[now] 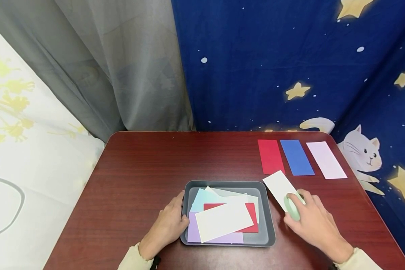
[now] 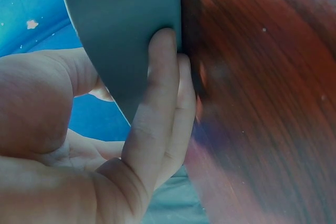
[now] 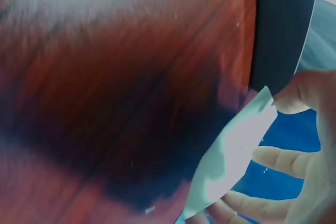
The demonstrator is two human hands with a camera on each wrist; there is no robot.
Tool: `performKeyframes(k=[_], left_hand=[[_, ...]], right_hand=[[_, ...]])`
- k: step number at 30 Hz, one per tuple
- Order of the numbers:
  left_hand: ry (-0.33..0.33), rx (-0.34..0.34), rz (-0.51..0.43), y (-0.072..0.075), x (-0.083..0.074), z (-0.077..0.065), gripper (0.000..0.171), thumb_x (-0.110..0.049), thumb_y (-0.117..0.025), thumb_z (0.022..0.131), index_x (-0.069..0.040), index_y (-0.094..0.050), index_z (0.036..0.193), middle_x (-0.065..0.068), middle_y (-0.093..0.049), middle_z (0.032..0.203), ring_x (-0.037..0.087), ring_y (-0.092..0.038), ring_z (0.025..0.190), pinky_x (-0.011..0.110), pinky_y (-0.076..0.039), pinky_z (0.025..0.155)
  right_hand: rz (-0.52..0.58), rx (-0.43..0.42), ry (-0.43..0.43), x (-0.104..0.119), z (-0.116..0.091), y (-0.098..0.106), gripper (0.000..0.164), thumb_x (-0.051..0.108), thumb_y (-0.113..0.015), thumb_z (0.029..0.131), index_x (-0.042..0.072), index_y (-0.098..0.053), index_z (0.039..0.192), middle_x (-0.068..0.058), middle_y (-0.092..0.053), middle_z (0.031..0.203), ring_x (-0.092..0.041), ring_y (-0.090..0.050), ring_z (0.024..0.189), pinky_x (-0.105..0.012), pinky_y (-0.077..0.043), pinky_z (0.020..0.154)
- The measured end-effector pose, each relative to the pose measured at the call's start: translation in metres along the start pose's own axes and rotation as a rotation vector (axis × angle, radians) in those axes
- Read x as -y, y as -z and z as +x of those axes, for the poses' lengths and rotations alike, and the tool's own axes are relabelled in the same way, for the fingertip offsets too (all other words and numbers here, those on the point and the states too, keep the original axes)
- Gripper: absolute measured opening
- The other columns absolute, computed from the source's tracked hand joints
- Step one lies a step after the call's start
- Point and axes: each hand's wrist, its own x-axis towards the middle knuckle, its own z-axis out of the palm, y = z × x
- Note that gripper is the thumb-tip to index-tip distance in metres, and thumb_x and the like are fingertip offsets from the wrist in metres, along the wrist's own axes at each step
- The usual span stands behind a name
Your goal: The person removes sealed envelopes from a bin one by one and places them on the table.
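Cream sleeves [image 1: 135, 258] at the near edge lead to two bare hands. The right hand [image 1: 312, 221] pinches a white paper card [image 1: 277, 187] between thumb and fingers; a pale-green portion [image 1: 293, 209] bows up under the grip, and I cannot tell whether it is the same sheet or a second one. This card is just right of a dark-gray tray [image 1: 266, 225], its far corner overlapping a red card in the head view. The left hand [image 1: 168, 221] is clamped on the tray's left wall, thumb at the rim and fingers along the outside.

Inside the tray, overlapping cards lie flat: a cream one [image 1: 224, 221] on top, over red [image 1: 254, 225] and purple [image 1: 193, 227], with light-blue [image 1: 199, 199] and pale-green [image 1: 253, 200] behind.

Beyond, on the reddish-brown wood-grain table [image 1: 138, 168], the red card [image 1: 271, 156], a blue card [image 1: 297, 157] and a pale-pink card [image 1: 326, 160] stand apart in a row. Gray [image 1: 148, 56] and starry navy [image 1: 256, 56] curtains hang behind.
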Motion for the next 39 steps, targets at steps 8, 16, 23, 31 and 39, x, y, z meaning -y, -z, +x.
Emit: performKeyframes(k=[8,16,23,31,39], left_hand=[[0.003,0.001,0.000,0.000,0.000,0.000,0.073,-0.009,-0.062,0.080,0.001,-0.037,0.148,0.015,-0.056,0.132,0.026,-0.059,0.113,0.055,-0.047,0.085],[0.002,-0.003,0.005,0.000,0.000,-0.001,0.073,-0.009,-0.062,0.081,0.001,-0.038,0.148,0.016,-0.055,0.133,0.027,-0.058,0.114,0.054,-0.047,0.085],[0.002,-0.008,0.003,-0.001,0.000,-0.001,0.073,-0.009,-0.063,0.080,0.001,-0.038,0.148,0.016,-0.055,0.133,0.027,-0.058,0.115,0.055,-0.047,0.086],[-0.006,-0.021,0.002,-0.001,0.001,-0.001,0.073,-0.009,-0.063,0.079,0.000,-0.039,0.148,0.015,-0.057,0.129,0.026,-0.059,0.112,0.054,-0.047,0.085],[-0.015,-0.027,0.003,-0.001,0.001,0.000,0.073,-0.009,-0.063,0.079,0.000,-0.039,0.148,0.015,-0.058,0.129,0.026,-0.060,0.111,0.054,-0.048,0.084]], right_hand=[[-0.020,0.122,-0.074,0.011,-0.006,-0.006,0.051,0.041,-0.069,0.081,0.015,-0.060,0.124,-0.022,-0.048,0.124,-0.040,-0.047,0.101,-0.053,-0.049,0.046],[-0.066,0.167,-0.084,0.020,-0.008,-0.015,0.052,0.043,-0.068,0.082,0.012,-0.059,0.123,-0.025,-0.047,0.121,-0.044,-0.047,0.098,-0.054,-0.048,0.045],[-0.109,0.181,-0.098,0.026,-0.005,-0.020,0.054,0.046,-0.066,0.083,0.009,-0.054,0.122,-0.025,-0.046,0.112,-0.043,-0.046,0.094,-0.051,-0.046,0.043],[-0.137,0.197,-0.103,0.030,-0.002,-0.020,0.057,0.050,-0.067,0.083,0.010,-0.054,0.121,-0.025,-0.047,0.108,-0.043,-0.050,0.091,-0.054,-0.048,0.048],[-0.155,0.115,-0.040,0.028,0.007,-0.013,0.054,0.047,-0.065,0.083,0.009,-0.055,0.120,-0.024,-0.050,0.108,-0.039,-0.050,0.091,-0.050,-0.046,0.041]])
